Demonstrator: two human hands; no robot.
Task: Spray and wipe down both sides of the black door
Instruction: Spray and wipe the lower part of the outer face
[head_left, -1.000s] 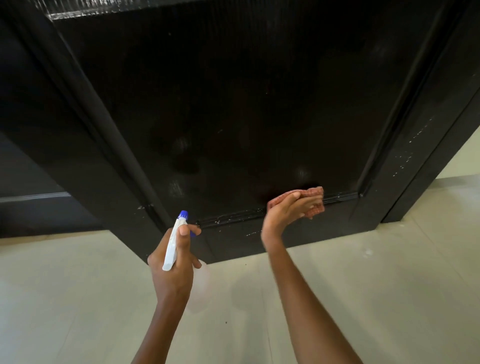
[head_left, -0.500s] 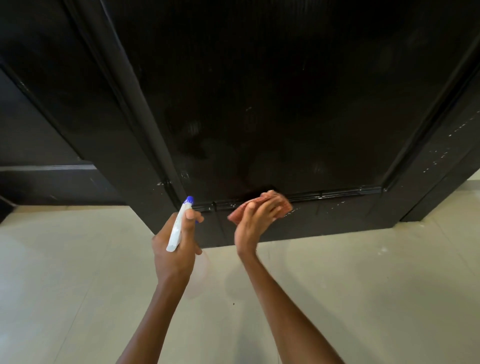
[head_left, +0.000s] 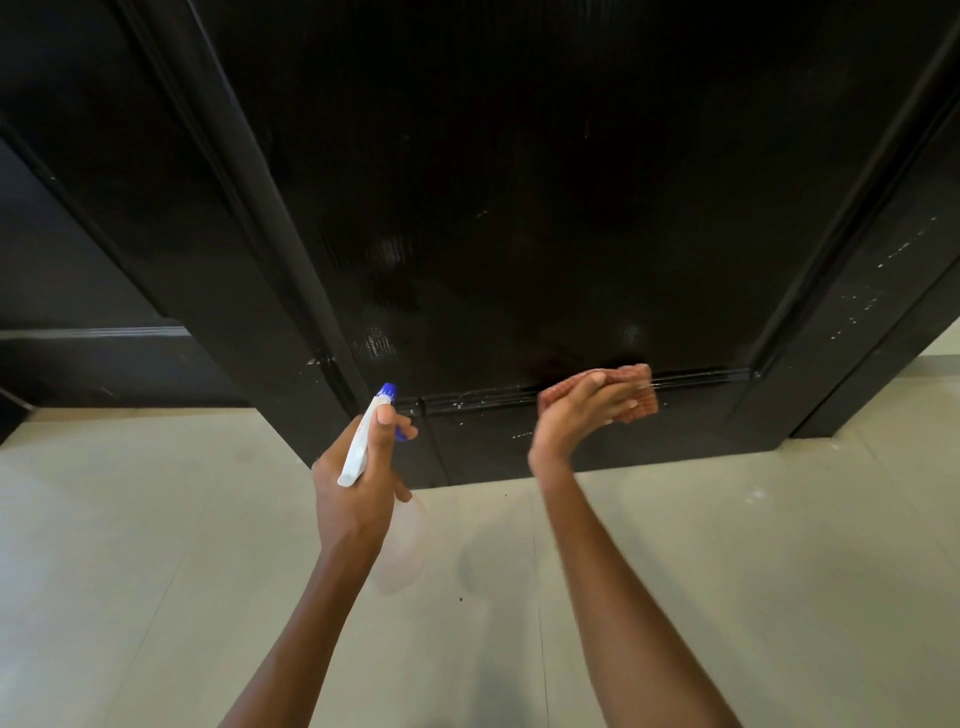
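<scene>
The black door (head_left: 545, 182) fills the top of the view, standing upright and reaching down almost to the pale tiled floor (head_left: 753, 571). Its big glossy centre panel shows faint wet smears low down, and along the moulding at the panel's lower edge sit small white droplets and streaks. More white specks dot the door's right-hand stile.

Right on that lower moulding is the pink cloth (head_left: 631, 397), bunched up and pressed flat against the door. The right hand (head_left: 582, 415) has it, fingers stretched over the cloth and pushing it onto the wood, thumb up top, the forearm reaching in from the bottom right.

Over to the left, the left hand (head_left: 358, 483) grips a spray bottle (head_left: 363, 441), fingers wrapped around the neck, one finger curled at the blue trigger and the thumb lying along the white spray head. The blue nozzle tip points up and towards the door's lower left corner, close to it but not touching. The bottle's clear body hangs below the hand, faint against the tiles.

Further out, to the left of the door, a dark wall panel (head_left: 93, 364) with a horizontal ridge runs down to the floor. A few dark specks lie on the tiles between the two forearms.
</scene>
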